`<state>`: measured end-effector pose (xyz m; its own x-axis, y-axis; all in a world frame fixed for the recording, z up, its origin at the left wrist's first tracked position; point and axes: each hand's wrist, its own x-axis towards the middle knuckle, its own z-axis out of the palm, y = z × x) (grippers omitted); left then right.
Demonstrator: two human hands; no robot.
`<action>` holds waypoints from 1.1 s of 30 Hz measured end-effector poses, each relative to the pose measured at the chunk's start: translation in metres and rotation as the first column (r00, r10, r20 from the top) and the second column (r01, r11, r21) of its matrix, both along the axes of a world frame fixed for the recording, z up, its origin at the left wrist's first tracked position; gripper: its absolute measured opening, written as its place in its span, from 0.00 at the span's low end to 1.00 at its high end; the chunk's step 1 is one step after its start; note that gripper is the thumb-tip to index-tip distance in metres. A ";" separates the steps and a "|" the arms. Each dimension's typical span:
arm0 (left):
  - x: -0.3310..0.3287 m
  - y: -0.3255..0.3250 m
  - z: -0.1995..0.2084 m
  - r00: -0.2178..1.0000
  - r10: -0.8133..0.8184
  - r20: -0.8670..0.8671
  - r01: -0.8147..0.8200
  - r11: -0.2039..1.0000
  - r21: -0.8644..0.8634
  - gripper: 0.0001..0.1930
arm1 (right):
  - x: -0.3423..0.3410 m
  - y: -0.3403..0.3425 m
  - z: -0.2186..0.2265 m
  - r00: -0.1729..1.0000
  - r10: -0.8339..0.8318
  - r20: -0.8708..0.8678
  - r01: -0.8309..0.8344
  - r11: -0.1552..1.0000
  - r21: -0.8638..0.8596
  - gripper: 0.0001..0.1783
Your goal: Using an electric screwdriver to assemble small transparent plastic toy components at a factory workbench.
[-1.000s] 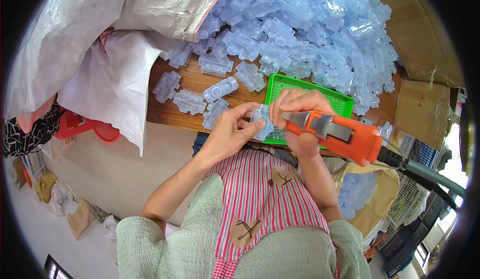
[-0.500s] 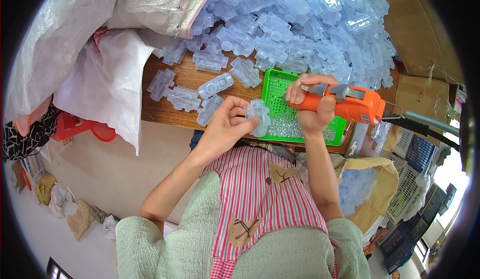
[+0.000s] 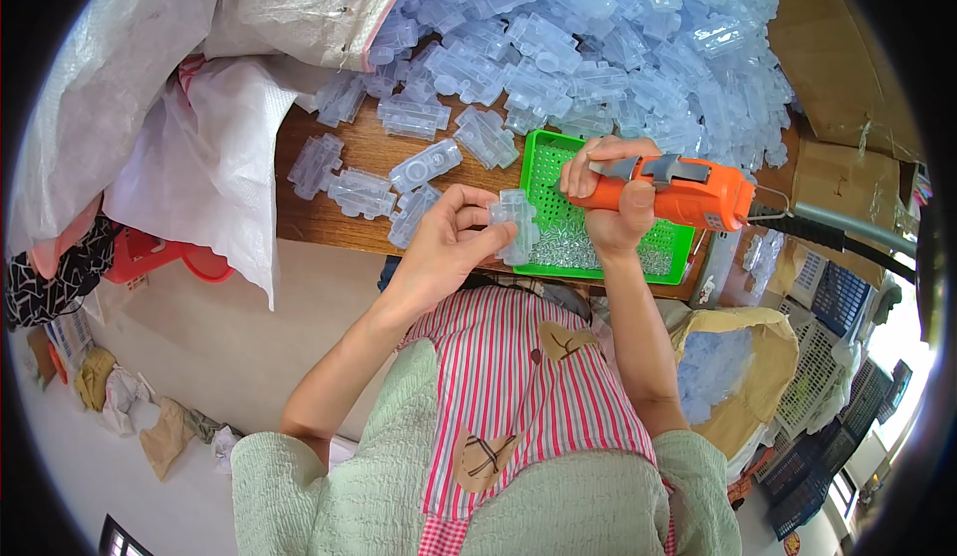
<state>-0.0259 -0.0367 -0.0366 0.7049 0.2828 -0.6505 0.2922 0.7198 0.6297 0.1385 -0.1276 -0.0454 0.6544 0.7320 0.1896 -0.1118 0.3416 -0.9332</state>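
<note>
Between its thumb and fingers, my left hand [image 3: 461,235] pinches a clear plastic casing [image 3: 514,225] at the left edge of a green perforated tray [image 3: 533,169]. My right hand [image 3: 615,195] is wrapped round an orange electric screwdriver [image 3: 688,197], which lies level above the tray with its tip pointing left. Many small silvery screws [image 3: 570,242] cover the tray's near part. Fingers hide part of the casing, and the screwdriver's tip is hard to make out by my right fingers. Several loose casings [image 3: 361,193] lie on the wooden table left of the tray.
A big heap of the same clear casings [image 3: 598,47] fills the far side of the table [image 3: 324,229]. White woven sacks [image 3: 189,147] hang over its left end. Cardboard [image 3: 847,187] stands on the right, and a paper-lined sack of clear parts [image 3: 743,376] sits below it. The screwdriver's cable [image 3: 827,232] runs off right.
The casing in my left hand has turned slightly more upright. My right hand and the screwdriver have shifted a little to the left; both grips stay the same.
</note>
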 end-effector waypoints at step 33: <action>-0.001 -0.002 -0.006 0.999 -0.044 0.022 0.043 0.998 0.037 0.17 | -0.026 -0.011 0.051 0.986 0.167 0.000 -0.167 0.986 0.027 0.32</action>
